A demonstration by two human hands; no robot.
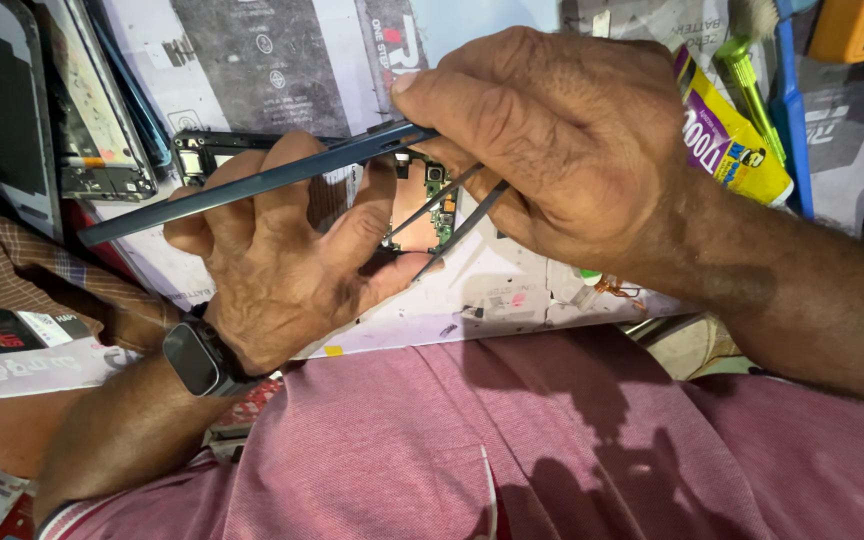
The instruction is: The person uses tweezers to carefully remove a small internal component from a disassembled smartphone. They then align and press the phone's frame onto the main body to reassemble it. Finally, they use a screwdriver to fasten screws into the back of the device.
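The phone frame [252,185] is a thin, dark blue-grey piece seen from its edge, so it looks like a long narrow bar. It runs from the lower left up to the right, tilted, above the work surface and in front of the person's chest. Behind it an opened phone body [422,205] shows a green circuit board and small dark parts.

The left hand [272,270] is under the frame, fingers spread wide and bent upward around it, the fingertips touching its back side. A dark smartwatch [195,357] sits on that wrist. The right hand [562,140] comes from the right; its thumb presses on the upper end of the frame, and its closed fingers grip metal tweezers [452,215]. The two thin legs of the tweezers point down and to the left, close to each other, with the tips near the left thumb.

The right hand hides much of the opened phone, and whether the tweezer tips hold anything is too small to tell. The lower end of the frame is dark and hard to separate from the background.

Around: a printed paper mat [282,60] on the bench, a yellow and purple glue tube [737,145], a green screwdriver [752,85], another opened phone [102,110] at the upper left, and the person's pink shirt [512,450] below.
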